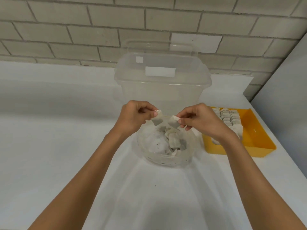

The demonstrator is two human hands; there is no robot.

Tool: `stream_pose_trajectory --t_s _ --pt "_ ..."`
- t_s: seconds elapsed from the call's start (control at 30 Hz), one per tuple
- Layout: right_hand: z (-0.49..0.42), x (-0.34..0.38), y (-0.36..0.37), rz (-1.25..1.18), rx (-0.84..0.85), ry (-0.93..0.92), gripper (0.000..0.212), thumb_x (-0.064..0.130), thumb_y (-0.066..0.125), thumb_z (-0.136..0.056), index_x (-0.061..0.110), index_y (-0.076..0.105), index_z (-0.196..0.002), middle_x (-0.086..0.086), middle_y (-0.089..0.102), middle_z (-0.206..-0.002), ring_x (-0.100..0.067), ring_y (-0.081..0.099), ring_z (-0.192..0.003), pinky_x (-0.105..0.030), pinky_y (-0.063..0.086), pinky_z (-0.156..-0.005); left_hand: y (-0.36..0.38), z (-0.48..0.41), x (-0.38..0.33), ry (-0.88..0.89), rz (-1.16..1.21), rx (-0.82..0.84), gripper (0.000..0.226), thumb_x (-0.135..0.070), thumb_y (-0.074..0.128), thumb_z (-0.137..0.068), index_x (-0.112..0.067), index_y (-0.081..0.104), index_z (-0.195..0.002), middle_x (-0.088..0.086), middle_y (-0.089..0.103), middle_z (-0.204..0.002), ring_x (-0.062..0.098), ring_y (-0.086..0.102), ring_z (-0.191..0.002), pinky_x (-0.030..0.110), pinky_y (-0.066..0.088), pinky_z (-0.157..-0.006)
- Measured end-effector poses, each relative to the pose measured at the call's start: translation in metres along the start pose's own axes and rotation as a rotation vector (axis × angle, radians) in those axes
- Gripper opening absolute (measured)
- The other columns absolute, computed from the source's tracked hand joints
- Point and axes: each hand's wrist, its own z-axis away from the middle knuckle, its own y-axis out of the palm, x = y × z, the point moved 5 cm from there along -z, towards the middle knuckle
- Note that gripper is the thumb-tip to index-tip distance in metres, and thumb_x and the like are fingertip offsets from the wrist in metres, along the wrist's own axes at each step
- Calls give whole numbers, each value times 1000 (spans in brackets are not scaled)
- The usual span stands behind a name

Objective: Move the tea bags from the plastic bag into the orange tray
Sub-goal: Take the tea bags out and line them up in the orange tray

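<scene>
Grip: left hand (134,117) pinches a tea bag (157,120), right hand (201,123) a second tea bag (173,123), thumb clamped against forefinger on top corners, over the plastic bag (166,156) | Handling, judged: light, limp paper, tear-prone; hold sealed edges | plastic bag: soft, clear, crumpled film | orange tray (259,138): rigid, 3 o'clock of bag, stacked tea bags (229,118) in rows.

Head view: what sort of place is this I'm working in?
Most likely a kitchen or pantry counter: a white countertop against a tiled wall, with a clear storage tub and an orange tray of tea bags on it.
</scene>
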Motion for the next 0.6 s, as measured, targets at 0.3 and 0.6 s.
stream_pose_trajectory --t_s 0.3,0.6 --pt "22 -16 -80 118 -200 -10 13 12 71 -84 20 77 -92 0 72 -74 -5 61 -61 -12 50 -58 58 -25 -56 120 -65 89 7 -23 74 -82 -21 77 -89 -9 73 -85 -1 56 -68 8 41 -64" --pt "44 -91 -166 386 -199 121 22 2 62 -87 20 71 -80 8 61 -62 -7 57 -59 -14 39 -56 141 -33 -93 168 -103 182 5 -23 73 -83 -21 77 -87 -8 72 -86 5 61 -76 13 44 -71"
